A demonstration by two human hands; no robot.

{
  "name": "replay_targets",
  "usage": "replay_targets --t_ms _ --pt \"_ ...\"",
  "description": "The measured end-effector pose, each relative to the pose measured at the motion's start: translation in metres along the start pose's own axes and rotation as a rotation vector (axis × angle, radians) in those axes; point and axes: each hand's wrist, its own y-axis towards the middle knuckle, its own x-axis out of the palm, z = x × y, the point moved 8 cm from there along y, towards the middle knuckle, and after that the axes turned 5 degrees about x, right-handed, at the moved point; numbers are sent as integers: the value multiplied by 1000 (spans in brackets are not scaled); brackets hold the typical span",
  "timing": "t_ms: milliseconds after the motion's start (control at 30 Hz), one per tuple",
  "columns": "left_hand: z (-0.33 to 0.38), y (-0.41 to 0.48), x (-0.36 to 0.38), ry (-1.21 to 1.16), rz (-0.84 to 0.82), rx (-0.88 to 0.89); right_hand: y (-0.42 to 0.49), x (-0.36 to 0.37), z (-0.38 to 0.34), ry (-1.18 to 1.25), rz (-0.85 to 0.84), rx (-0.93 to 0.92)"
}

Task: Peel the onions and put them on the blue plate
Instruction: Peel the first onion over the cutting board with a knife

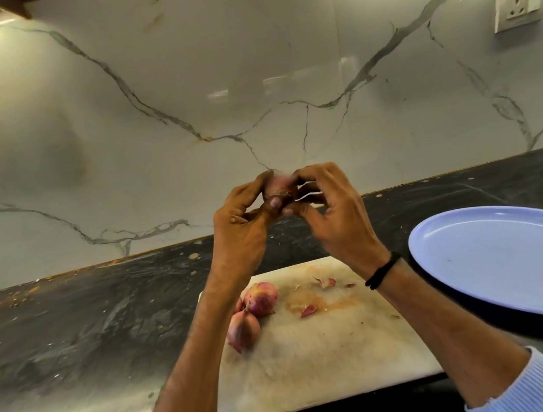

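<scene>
A small red onion [278,187] is held up above the counter between both hands. My left hand [243,226] grips it from the left, the thumb pressed at its root end. My right hand [331,211] grips it from the right with the fingertips. Two more unpeeled red onions [260,297] [243,329] lie touching on the left part of the white cutting board [317,355]. The blue plate [512,260] stands on the counter to the right of the board, with nothing on it.
Bits of onion skin [324,282] [308,311] lie on the stained board. The dark stone counter [90,333] stretches left and right. A marble-look wall [180,97] rises behind, with a socket [518,5] at upper right.
</scene>
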Motion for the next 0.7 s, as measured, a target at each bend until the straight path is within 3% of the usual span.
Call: replay_targets --t_ms 233,700 --pt "-2 0 0 53 3 9 -5 0 -4 -229 22 -145" --pt "-6 1 0 96 10 -5 -9 2 -7 -275 56 -207"
